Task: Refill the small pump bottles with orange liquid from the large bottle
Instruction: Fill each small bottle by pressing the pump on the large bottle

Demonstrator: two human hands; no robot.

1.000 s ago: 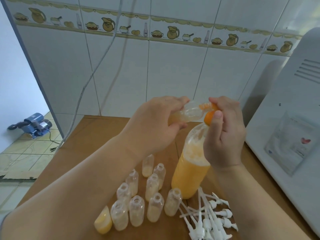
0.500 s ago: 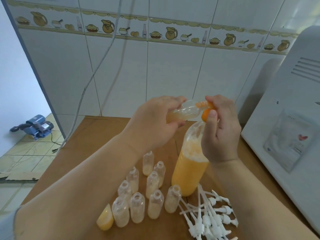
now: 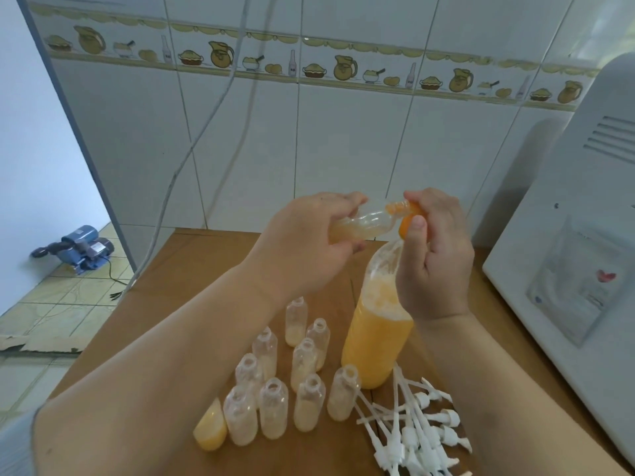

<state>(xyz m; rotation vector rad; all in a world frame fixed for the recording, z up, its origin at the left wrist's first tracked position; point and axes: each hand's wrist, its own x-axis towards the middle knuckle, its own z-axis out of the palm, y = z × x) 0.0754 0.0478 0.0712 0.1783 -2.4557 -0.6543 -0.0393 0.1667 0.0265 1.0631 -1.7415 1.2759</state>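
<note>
Gripping clear ribbed small bottle (image 3: 360, 223), left hand (image 3: 302, 249)

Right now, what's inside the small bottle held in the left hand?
The small bottle lies nearly sideways in the left hand, a little pale liquid pooled near its base. Orange shows at its neck, where the right hand pinches an orange piece. Fingers cover the base.

Blue pump motor (image 3: 77, 248) on tiled floor (image 3: 51, 310), left. White appliance (image 3: 580, 269) right. Grey cable (image 3: 206, 118) hangs down tiled wall (image 3: 343, 149).
</note>
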